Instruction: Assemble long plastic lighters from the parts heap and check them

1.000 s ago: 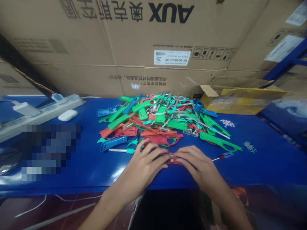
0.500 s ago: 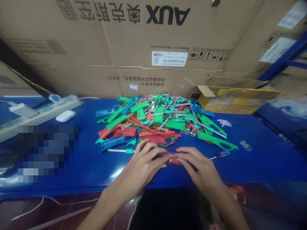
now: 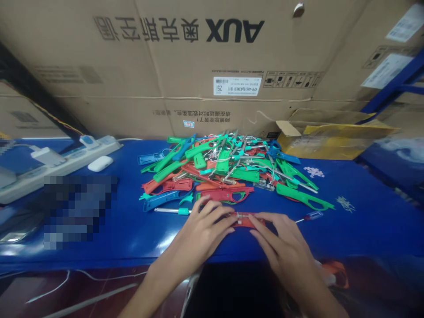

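Between my hands lies an orange-red lighter casing half [image 3: 247,221], its inner side up with small parts inside. My left hand [image 3: 210,225] grips its left part, thumb and fingers closed around it. My right hand [image 3: 283,236] is at its right part, with the index fingertip pressed on the small parts inside and the thumb near the lower edge. A metal lighter tube with a teal collar [image 3: 183,211] sticks out left of my left hand; my fingers hide whether it joins the casing. Right of my right hand lies a small screwdriver with a clear purplish handle [image 3: 313,215].
Behind my hands is a heap of green, red and blue lighter casings [image 3: 225,161] and metal tubes. Small white pieces [image 3: 314,172] and thin pins [image 3: 345,203] lie to the right. A power strip [image 3: 76,159], a white earbud case [image 3: 100,164] and a yellow-taped box [image 3: 327,141] stand around.
My right index fingertip has come down onto the inside of the casing, and the right hand has bent in closer. My left hand keeps its grip. The whole view has shifted slightly.
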Tool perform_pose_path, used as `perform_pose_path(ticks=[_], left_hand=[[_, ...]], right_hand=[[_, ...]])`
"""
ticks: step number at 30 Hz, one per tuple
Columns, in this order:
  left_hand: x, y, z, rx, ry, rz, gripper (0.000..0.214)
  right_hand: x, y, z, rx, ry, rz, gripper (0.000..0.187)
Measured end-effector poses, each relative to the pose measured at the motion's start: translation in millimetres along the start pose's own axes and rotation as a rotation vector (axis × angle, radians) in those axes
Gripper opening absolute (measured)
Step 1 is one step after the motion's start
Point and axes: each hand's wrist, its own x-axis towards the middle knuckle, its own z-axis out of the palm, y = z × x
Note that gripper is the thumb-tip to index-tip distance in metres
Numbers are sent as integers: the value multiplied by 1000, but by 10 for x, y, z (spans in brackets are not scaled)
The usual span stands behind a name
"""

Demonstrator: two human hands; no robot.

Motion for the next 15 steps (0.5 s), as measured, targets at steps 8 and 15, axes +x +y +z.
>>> perform_pose_path(ticks=[8,15], left_hand=[[-124,-61,-118,60,137,-167,46],[-227,-110,-131,173,86,-128,36]], right_hand=[[-114,-40,70,-21,18,11,34],[-245,-85,-13,-124,-26,-21,40]])
